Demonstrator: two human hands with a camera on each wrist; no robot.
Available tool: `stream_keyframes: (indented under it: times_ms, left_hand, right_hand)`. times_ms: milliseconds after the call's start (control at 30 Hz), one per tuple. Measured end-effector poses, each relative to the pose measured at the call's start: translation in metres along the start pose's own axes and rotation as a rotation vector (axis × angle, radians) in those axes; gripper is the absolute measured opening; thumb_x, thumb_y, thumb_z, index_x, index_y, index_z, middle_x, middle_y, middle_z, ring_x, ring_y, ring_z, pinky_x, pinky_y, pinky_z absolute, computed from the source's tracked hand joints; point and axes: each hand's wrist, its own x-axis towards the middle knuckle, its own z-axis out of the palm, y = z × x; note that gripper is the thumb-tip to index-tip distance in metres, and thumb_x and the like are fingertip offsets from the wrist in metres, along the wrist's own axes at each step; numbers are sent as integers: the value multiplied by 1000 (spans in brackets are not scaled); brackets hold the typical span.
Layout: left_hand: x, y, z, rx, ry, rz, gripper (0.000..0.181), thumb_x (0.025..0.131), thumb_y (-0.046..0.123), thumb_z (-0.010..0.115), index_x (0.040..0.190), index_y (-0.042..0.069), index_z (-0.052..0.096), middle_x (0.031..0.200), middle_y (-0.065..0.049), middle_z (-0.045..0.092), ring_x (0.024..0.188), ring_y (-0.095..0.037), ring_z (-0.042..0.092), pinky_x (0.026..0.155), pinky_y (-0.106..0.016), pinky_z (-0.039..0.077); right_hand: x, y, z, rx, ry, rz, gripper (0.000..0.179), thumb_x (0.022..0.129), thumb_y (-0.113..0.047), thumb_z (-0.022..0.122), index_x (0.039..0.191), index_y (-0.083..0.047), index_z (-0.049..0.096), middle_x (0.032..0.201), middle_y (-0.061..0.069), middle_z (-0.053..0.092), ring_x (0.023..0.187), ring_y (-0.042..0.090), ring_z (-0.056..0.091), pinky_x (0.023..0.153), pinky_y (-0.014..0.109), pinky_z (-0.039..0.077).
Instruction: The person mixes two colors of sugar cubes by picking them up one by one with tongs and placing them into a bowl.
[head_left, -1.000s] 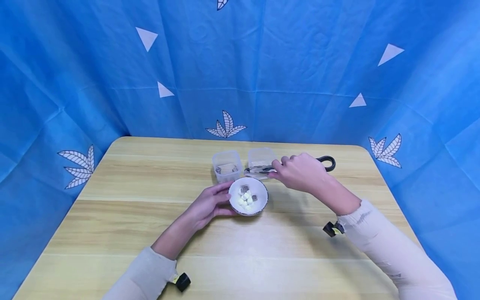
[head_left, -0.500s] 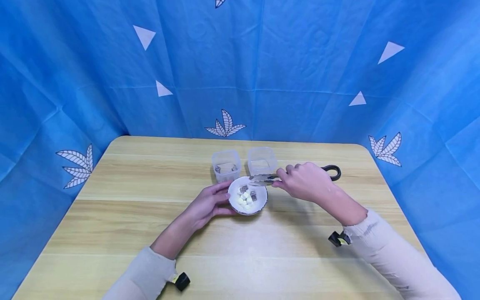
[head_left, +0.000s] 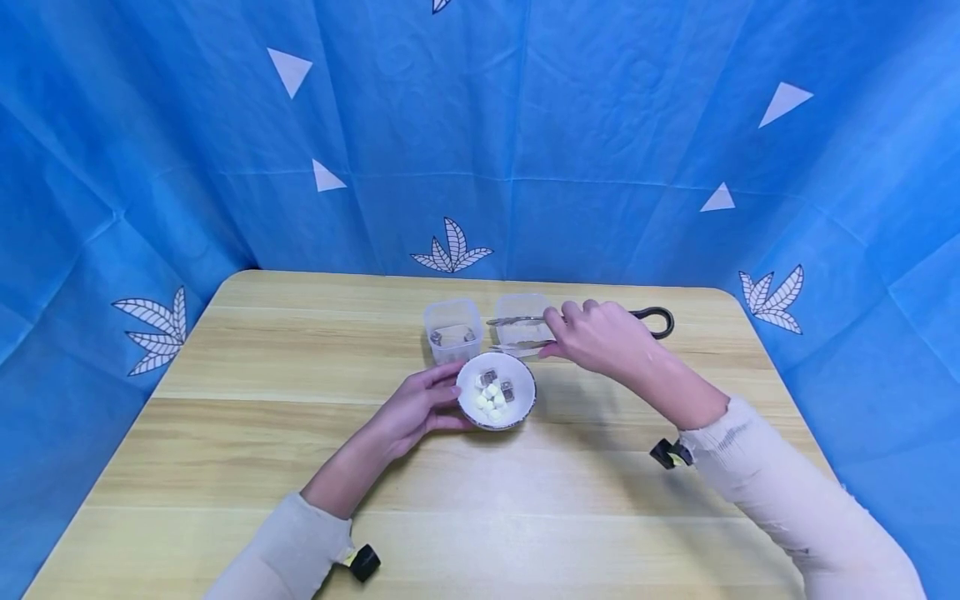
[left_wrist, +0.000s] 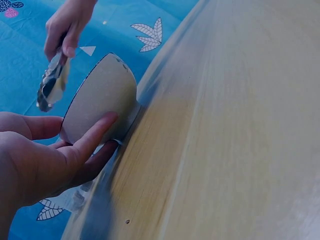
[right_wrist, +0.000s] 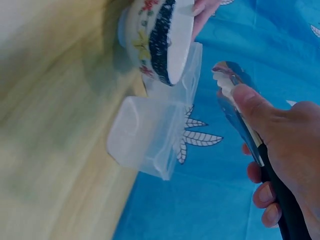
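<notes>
Presently gripping the bowl (head_left: 522, 377) by its side in the left hand (head_left: 420, 407), with fingers curled along the outer wall. Holding, in the right hand (head_left: 600, 337), tongs (head_left: 525, 319) in a close wrap of fingers and thumb, with metal arms spread apart ahead of the right fingertips and a black looped end sticking out behind that hand. Inside the bowl, just right of the left fingers: several white lumps (head_left: 491, 402) and 2 grayish cubes (head_left: 507, 391), grouped near the middle. Around the outside of the bowl, facing the right fingers: a dark blue band below the rim, plus red and yellow flowers. Hard to tell: full contact or a slight lift between bowl foot and table (head_left: 262, 467), under the left fingers. Just beyond the left fingertips, on the table: a clear left container (head_left: 452, 311), with some grayish pieces (head_left: 469, 337) inside. Next to it, ahead of the right fingertips and partly behind the tongs in the head view: a clear right container (head_left: 517, 302), too faint inside to read. Farther past the fingers: a blue curtain (head_left: 420, 100) with white leaves and triangles. Behind the fingers, on the forearms: 2 pale sleeves (head_left: 787, 492), with black devices (head_left: 365, 563) at the cuffs.
</notes>
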Motion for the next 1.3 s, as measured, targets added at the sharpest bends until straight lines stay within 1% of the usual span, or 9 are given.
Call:
stream_keyframes:
  times_ms: [133,200,467,600,733,900,1067,1167,1300]
  left_hand:
    - [-1,0,0,-1,-1,1,62,104,1,49,163,7,29,166,-24,33,140,-44,51,101,-51,62]
    - [-1,0,0,-3,-4,3,62,104,0,49,163,7,29,167,-24,32,141,-45,50,101,-51,62]
    - [-1,0,-1,-11,-7,6,63,104,1,49,163,7,29,165,-25,34,140,-45,51,101,-52,62]
    - [0,0,-1,-12,-9,5,62,104,1,49,163,8,30,164,-25,36,137,-43,54,101,-52,62]
    - [0,0,-2,-8,-10,5,62,104,2,49,163,8,31,164,-24,37,136,-42,56,101,-53,62]
    - [-1,0,-2,-5,-14,5,61,105,3,49,163,8,31,165,-23,37,138,-41,54,101,-53,62]
    - [-2,1,-2,-3,-19,5,61,105,3,49,163,8,30,165,-23,36,138,-40,54,101,-53,62]
    - [-2,2,-1,-8,-19,7,61,105,2,49,163,8,31,165,-23,37,137,-39,55,101,-53,62]
    - [-2,2,0,-9,-19,7,61,105,3,50,162,8,31,164,-23,38,135,-38,56,100,-53,62]
  right_hand:
    - [16,4,-1,-40,-39,-56,50,102,-52,58,89,-4,61,61,2,47,49,15,30,34,24,31]
    - [25,6,-1,-55,-51,-87,48,96,-51,68,90,-4,61,62,1,49,48,15,34,35,25,32]
    - [61,8,5,-67,-86,-150,36,99,-38,69,103,-3,68,81,4,70,55,20,53,38,26,41]
    - [78,6,10,-80,-91,-186,14,102,-14,59,100,-6,70,77,2,69,55,17,46,40,24,29]
    - [92,2,15,-119,-82,-217,23,100,-1,49,87,-9,66,67,-1,60,55,15,38,45,25,20]
    - [107,-2,22,-152,-123,-237,21,103,-5,53,96,-8,72,76,1,68,60,18,55,48,26,38]
    - [122,-8,28,-156,-233,-253,23,105,-7,54,108,-9,77,95,3,72,72,20,66,58,28,53]
    - [130,-12,30,-159,-302,-267,21,105,-9,57,111,-10,77,103,4,72,83,20,70,70,29,63]
    - [138,-16,35,-161,-379,-285,21,104,-11,61,117,-11,77,114,5,73,100,20,71,85,31,65]
